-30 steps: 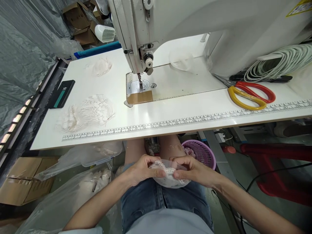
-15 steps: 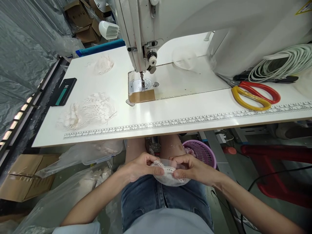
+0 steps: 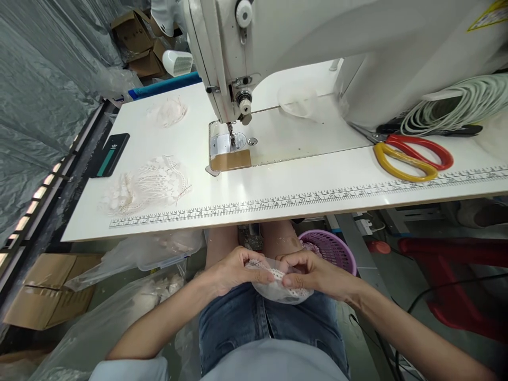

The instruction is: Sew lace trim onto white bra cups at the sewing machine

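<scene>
Both my hands are down in my lap, below the front edge of the white sewing table [image 3: 278, 185]. My left hand [image 3: 230, 272] and my right hand [image 3: 313, 272] each pinch a small white piece of lace-trimmed sheer fabric [image 3: 278, 283], fingers closed on its scalloped edge. It rests on my denim-clad thighs. The sewing machine [image 3: 246, 58] stands above, its needle over the metal plate [image 3: 228, 143].
Two piles of white lace pieces [image 3: 145, 185] lie on the table's left, beside a dark phone [image 3: 108, 154]. Red and yellow scissors [image 3: 410, 153] and coiled white cord [image 3: 452, 106] sit at the right. A purple basket [image 3: 329, 248], plastic bags and cardboard boxes are under the table.
My hands stay in my lap on the fabric; the fingers have shifted slightly along its lace edge. The view has moved a little.
</scene>
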Demonstrator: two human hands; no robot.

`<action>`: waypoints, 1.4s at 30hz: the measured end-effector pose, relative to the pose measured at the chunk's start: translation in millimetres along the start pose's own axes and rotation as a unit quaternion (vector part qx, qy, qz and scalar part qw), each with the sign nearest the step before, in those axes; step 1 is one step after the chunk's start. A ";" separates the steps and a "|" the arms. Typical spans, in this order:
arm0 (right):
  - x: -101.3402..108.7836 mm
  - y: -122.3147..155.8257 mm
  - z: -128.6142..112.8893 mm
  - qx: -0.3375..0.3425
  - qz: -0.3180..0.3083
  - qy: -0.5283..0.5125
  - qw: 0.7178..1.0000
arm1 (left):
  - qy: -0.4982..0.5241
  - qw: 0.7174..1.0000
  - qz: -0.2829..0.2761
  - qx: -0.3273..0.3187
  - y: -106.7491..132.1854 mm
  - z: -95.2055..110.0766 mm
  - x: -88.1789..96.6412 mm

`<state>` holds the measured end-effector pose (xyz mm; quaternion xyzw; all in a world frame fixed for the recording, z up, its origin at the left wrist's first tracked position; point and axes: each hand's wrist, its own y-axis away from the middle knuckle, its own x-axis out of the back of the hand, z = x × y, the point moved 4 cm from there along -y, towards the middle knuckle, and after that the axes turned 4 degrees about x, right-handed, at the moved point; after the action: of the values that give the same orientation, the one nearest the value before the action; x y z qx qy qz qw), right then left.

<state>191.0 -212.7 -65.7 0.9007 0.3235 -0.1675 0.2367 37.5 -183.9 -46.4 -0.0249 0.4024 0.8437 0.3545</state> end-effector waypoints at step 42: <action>11.5 -121.8 -174.9 0.431 0.157 0.767 0.449 | -0.596 0.688 0.332 -0.247 -1.0 220.0 100.3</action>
<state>144.8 -30.7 35.8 0.6855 0.1129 0.5137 -0.5035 16.6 27.7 68.6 0.5318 -0.1350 0.8124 0.1977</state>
